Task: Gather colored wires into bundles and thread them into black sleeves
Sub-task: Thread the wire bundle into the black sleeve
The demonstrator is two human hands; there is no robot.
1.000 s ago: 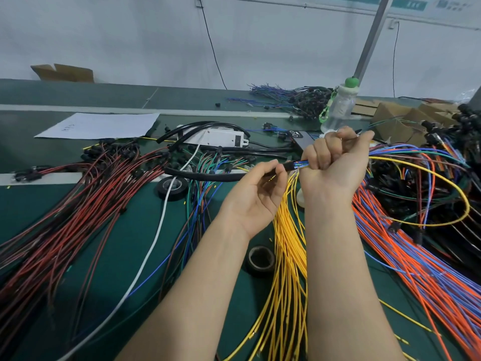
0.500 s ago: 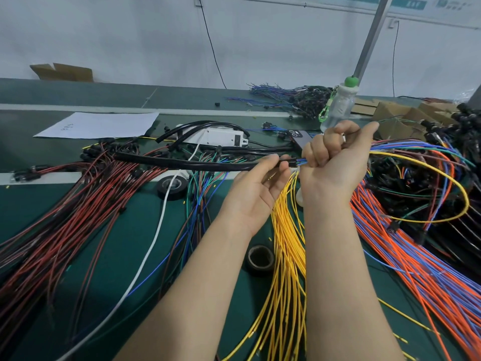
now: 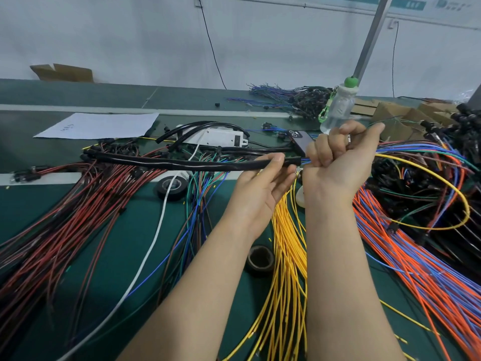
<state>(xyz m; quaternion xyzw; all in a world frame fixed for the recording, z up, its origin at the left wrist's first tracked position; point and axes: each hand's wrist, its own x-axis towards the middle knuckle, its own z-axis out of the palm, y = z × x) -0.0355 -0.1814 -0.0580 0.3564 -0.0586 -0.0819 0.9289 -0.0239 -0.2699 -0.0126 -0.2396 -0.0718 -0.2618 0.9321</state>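
A long black sleeve (image 3: 182,162) stretches level above the bench, running left from my hands. My left hand (image 3: 263,188) pinches the sleeve's right end between thumb and fingers. Just to the right, my right hand (image 3: 335,157) grips a bundle of colored wires (image 3: 416,149) in a fist. A short stretch of blue wires shows between the sleeve's mouth and my right fist. The bundle fans out to the right, blue, green, orange and one yellow loop (image 3: 453,194).
Red-brown wires (image 3: 65,217) cover the left of the green bench, yellow wires (image 3: 286,256) lie under my arms, orange and purple wires (image 3: 416,269) lie at right. Two black tape rolls (image 3: 171,187) (image 3: 260,259), a white box (image 3: 216,136), a phone (image 3: 299,142), a bottle (image 3: 338,105) and cardboard boxes (image 3: 395,118) stand behind.
The sleeve's far end has swung left and up, so it now lies straighter. My right hand has risen slightly; my left hand stays at the sleeve's mouth.
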